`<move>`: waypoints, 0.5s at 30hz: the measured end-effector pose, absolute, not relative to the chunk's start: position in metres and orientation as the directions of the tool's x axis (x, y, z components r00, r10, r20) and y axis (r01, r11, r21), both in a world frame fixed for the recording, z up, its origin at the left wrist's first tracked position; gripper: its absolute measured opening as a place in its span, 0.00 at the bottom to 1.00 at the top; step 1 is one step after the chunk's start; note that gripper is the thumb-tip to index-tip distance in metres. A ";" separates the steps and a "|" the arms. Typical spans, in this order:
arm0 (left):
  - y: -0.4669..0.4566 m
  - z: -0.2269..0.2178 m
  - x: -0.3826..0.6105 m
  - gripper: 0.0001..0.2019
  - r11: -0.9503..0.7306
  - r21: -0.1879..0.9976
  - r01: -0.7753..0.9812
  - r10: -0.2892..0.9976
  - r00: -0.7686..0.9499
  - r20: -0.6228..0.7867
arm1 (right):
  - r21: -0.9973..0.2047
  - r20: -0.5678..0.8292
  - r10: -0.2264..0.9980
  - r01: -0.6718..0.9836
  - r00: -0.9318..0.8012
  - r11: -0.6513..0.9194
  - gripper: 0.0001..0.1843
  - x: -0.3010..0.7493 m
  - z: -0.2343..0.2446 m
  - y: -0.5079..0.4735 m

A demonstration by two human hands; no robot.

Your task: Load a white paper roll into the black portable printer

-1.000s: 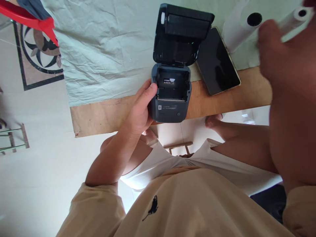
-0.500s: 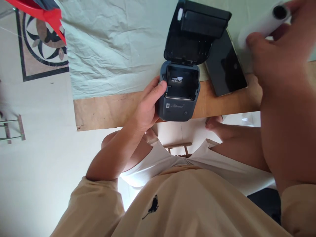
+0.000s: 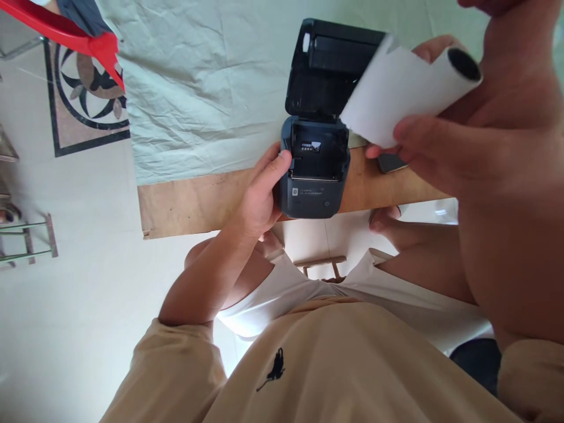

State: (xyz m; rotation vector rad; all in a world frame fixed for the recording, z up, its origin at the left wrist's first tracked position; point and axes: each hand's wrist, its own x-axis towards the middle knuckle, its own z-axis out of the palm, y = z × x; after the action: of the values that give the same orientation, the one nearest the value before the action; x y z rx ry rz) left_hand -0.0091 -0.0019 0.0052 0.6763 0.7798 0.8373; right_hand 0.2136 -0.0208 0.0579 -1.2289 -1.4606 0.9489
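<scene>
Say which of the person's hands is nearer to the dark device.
Left. The left hand grips the dark device by its left side; the right hand is to its right, holding a white roll.

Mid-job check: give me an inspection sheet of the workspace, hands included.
Surface: wooden table, partly under a creased pale green cloth.
Job's things: dark printer, lid raised; white paper roll, its loose end near the lid.
Clutter: dark flat device, mostly hidden by the right hand.
Hands: left hand grips the printer's side; right hand holds the paper roll.
Cables: nothing seen.
Surroundings: patterned floor inlay, red object at upper left, green-barred frame at left.
</scene>
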 end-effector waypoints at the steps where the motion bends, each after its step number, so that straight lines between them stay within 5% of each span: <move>1: -0.002 0.006 -0.009 0.11 0.503 0.776 -0.381 0.839 0.433 -0.331 | -0.976 0.127 0.991 0.174 -0.047 0.134 0.33 0.213 0.057 -0.021; 8: -0.002 0.004 -0.010 0.11 0.498 0.794 -0.349 0.839 0.426 -0.339 | -0.948 -0.311 0.950 -0.056 -0.018 -0.312 0.45 0.232 0.017 0.003; 15: -0.002 0.002 -0.009 0.12 0.485 0.796 -0.362 0.843 0.438 -0.314 | -0.938 -0.343 0.938 0.042 0.055 -0.345 0.43 0.254 -0.008 0.013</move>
State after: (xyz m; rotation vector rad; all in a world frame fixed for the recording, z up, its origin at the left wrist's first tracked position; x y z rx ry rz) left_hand -0.0089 -0.0019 0.0023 0.7128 0.7861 0.8330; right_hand 0.2542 0.0127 -0.0079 -1.5246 -1.0246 1.4016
